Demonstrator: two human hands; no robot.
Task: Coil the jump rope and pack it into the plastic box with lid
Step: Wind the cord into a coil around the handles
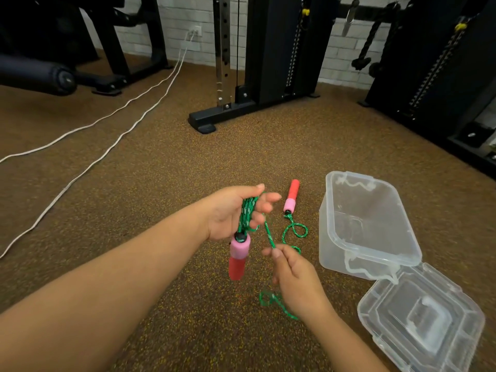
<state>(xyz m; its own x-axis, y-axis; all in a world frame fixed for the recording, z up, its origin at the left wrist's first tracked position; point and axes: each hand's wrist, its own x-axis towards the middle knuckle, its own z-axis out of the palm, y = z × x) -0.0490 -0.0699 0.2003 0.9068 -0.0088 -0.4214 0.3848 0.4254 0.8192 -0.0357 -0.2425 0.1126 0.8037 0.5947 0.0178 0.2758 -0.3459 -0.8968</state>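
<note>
At the far left, 2 thin white cords [88, 162] run across the speckled brown rubber floor [161, 170] from a wall socket [194, 32] in the white brick wall, passing a black padded bench [37, 75] at the upper left. Behind the middle of the floor stands a black steel gym rack [257, 63] with a chrome drilled post. Nearer the camera, the left hand [233, 213] is raised above the floor with its palm turned up and its fingers curled round several gathered loops of the green-and-white braided jump rope [248, 213] — the thumb lies along the top of the bundle. From the bottom of that bundle hangs the first foam handle, pink above and red below [237, 257], clear of the floor. A single strand of the rope slants down from the left hand to the right hand [295, 280], which pinches it between thumb and fingertips, the remaining fingers loosely bent. Below the right hand a loose loop of rope lies on the floor, and more slack curls just beyond it, leading up to the second red-and-pink foam handle [291, 196], which lies flat on the floor just beside the box. To the right sits the clear rectangular plastic box [367, 226], open and upright, with its clear plastic lid [421, 320] lying separately on the floor — touching the box's near corner.
</note>
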